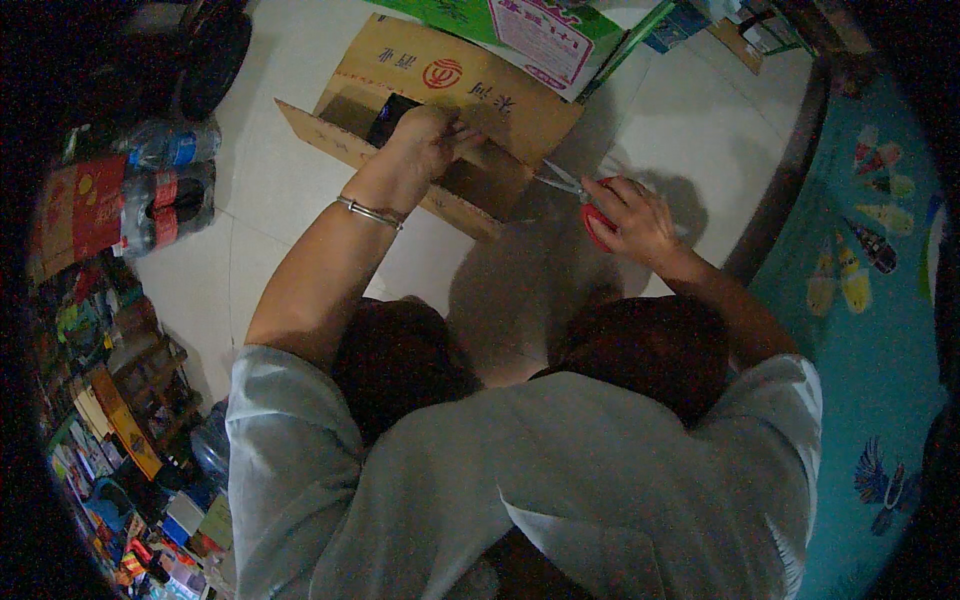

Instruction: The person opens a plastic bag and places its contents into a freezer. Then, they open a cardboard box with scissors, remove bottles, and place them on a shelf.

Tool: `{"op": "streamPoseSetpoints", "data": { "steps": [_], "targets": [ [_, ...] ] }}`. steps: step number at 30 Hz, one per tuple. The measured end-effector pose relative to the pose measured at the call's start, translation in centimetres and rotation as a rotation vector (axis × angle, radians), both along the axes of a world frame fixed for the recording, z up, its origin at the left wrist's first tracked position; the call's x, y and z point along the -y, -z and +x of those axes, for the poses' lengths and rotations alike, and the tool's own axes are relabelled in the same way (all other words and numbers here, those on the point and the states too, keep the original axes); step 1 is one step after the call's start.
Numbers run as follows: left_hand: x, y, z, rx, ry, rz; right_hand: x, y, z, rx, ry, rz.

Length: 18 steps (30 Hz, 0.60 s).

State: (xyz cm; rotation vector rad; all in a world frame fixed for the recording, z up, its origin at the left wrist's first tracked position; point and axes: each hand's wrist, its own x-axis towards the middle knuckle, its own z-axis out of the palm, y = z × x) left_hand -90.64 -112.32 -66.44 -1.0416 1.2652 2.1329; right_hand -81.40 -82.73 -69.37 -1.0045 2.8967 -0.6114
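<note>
Before me on the floor stands a brown cardboard box (450, 67) with printed writing and a red round emblem, its top open. Over the opening is my left hand (431, 139), fingers bent near the inside of the back panel; what they touch is hidden. A dark, flat-looking object (388, 116) shows beside that wrist, within the box. My right hand (634, 217) grips the red handles of a pair of scissors (562, 180). The blades point left, towards the box's right end, and look slightly parted.
A green and white printed carton (540, 37) lies beyond the box. Shrink-wrapped plastic bottles (169, 180) and a red carton (79, 214) stand at left, above a cluttered shelf (142, 450). A teal patterned cloth (847, 300) covers a raised surface at right. My knees (645, 352) are close below.
</note>
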Motion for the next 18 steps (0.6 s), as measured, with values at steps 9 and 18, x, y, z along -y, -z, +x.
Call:
{"op": "streamPoseSetpoints", "data": {
  "steps": [9,18],
  "targets": [
    [0.3,-0.3,0.0,-0.051,0.015,0.118,3.7,-2.6,-3.0,0.141,-0.132,0.089],
    [-2.1,-0.8,2.2,-0.095,-0.104,0.114,-0.9,-12.5,-2.3,0.650,0.067,0.010]
  ]
}}
